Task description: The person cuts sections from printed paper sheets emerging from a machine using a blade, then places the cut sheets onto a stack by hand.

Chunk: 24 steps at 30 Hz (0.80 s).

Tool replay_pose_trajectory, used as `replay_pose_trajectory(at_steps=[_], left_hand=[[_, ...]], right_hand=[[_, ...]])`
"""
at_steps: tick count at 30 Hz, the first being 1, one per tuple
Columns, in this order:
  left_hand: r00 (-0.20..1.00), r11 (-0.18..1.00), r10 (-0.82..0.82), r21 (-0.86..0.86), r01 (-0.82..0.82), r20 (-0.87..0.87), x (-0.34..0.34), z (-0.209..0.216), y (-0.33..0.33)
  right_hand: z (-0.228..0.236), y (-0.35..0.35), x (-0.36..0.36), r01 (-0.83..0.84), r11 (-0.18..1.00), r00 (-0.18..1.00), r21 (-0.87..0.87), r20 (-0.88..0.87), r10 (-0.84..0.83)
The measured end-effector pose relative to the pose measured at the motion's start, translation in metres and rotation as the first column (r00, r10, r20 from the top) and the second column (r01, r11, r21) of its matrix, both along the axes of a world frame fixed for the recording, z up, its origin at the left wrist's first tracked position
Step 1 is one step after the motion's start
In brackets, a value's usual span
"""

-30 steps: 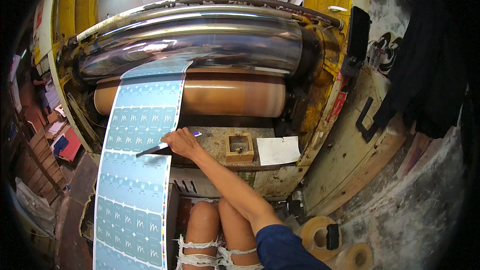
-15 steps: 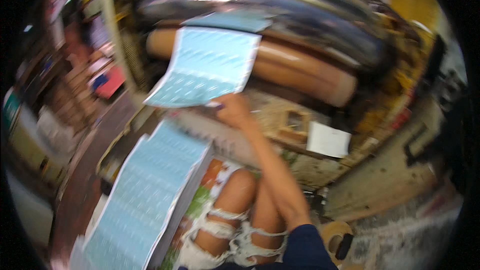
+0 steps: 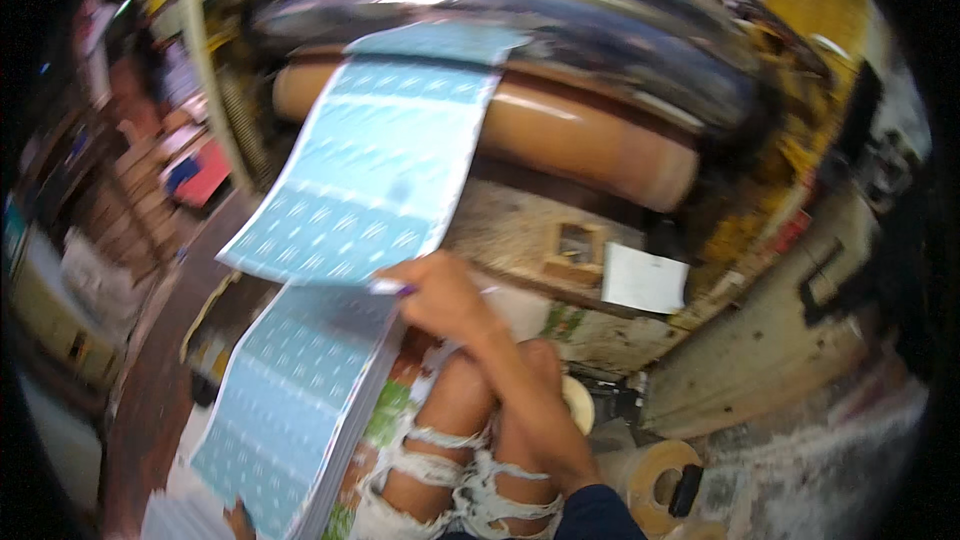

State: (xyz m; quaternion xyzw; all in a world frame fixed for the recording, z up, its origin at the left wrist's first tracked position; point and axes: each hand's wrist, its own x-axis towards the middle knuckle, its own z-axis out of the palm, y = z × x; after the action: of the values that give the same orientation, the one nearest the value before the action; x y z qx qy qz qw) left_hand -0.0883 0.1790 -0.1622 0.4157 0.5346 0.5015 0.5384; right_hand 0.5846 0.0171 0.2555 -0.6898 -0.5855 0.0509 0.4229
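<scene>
R hand [image 3: 435,295] gripping purplish tool [image 3: 405,291] by sheet [image 3: 360,160] corner; L hand [image 3: 238,520] at stack [image 3: 300,370], grip unclear. Best keep edges sq.

The printed sheet [image 3: 380,155], banded in teal and paler blue with a white border, sloped down in front of the brown roller [image 3: 600,140], covering part of its left half. Its far end curved up above the roller; its near edge spanned the gap below. On the roller's near side, farther down, lay the stack [image 3: 290,380] of like sheets, face up, layered edges showing, rows of pale marks blurred.
</scene>
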Motion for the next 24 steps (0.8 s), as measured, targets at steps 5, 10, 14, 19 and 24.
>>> replay_pose_trajectory(at_steps=[5,10,14,19,24], left_hand=[[0.504,0.974,0.19,0.225,0.008,-0.843,0.097,0.013,0.06],[0.428,0.843,-0.304,0.03,0.538,0.851,0.378,0.275,0.004],[0.346,0.79,-0.396,0.124,0.601,0.851,0.46,0.317,0.033],[0.692,0.823,-0.423,-0.072,0.564,0.586,0.456,0.283,0.046],[0.722,0.843,-0.433,-0.043,0.537,0.539,0.428,0.264,0.03]], right_hand=[[0.002,0.007,-0.027,-0.063,0.998,0.987,0.016,0.152,0.06],[0.003,-0.001,-0.045,-0.086,0.996,0.885,-0.029,0.458,0.09],[-0.014,0.0,-0.054,-0.121,0.99,0.84,-0.078,0.523,0.144],[0.026,-0.07,0.008,-0.069,0.99,0.997,-0.127,0.023,0.073],[0.128,-0.188,0.155,0.5,0.529,0.585,0.686,0.183,-0.79]])
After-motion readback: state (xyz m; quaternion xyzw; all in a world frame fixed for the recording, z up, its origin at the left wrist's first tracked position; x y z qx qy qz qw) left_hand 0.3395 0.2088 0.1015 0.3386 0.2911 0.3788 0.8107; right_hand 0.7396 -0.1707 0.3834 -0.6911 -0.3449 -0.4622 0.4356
